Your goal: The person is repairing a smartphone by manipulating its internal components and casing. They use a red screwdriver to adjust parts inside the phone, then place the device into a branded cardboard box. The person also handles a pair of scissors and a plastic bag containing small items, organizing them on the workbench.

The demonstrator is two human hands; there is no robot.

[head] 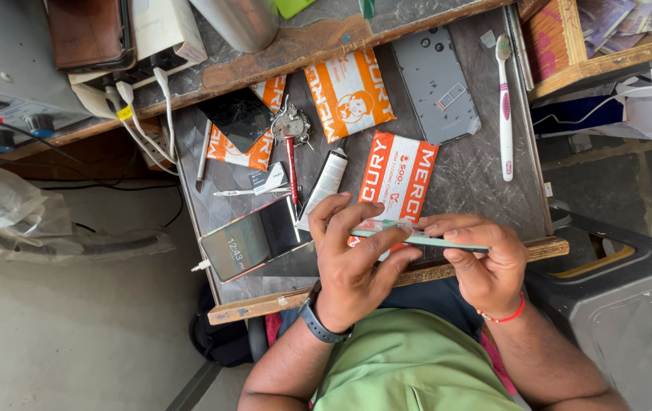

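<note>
Both hands hold a thin teal phone (448, 242), seen edge-on, just above the front rim of the wooden work tray (493, 255). My left hand (349, 262), with a dark watch on the wrist, grips the phone's left end, fingers curled over the top and thumb underneath. My right hand (486, 262), with a red thread at the wrist, pinches the right end. Under the hands lies an orange and white packet (398, 179). A phone with a lit screen (254, 243) lies just left of my left hand.
On the tray lie a grey phone back panel (436, 84), a toothbrush (505, 106), two more orange packets (349, 91), a dark phone (238, 118), a red-handled screwdriver (292, 167), a white tube (326, 183) and tweezers (246, 192). White cables (139, 122) hang at the left.
</note>
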